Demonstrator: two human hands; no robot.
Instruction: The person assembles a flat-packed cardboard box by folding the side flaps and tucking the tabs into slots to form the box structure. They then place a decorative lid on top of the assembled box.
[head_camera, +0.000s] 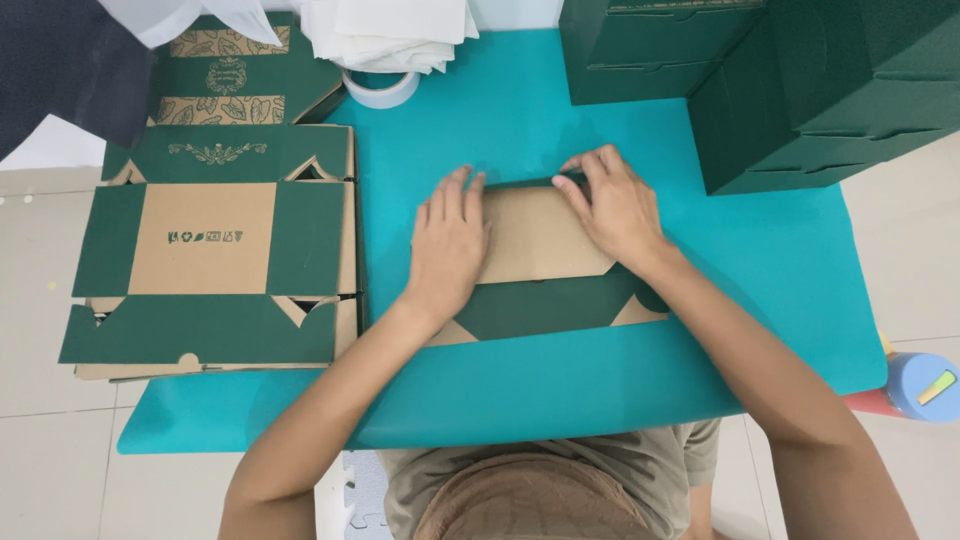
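Fingers (455, 195) of both hands flat on cardboard box blank (535, 240), fingertips at its far edge

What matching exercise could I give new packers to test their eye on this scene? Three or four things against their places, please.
Things:
1. stack of flat box blanks
2. tape roll
3. assembled green boxes
4. folded cardboard piece

Places:
A. under both hands, mid-mat
B. far right of the teal mat
C. left of the hands
D. far edge, beside white sheets

Pairs: 1-C, 2-D, 3-B, 4-A. The left hand and right hand press flat on the piece.
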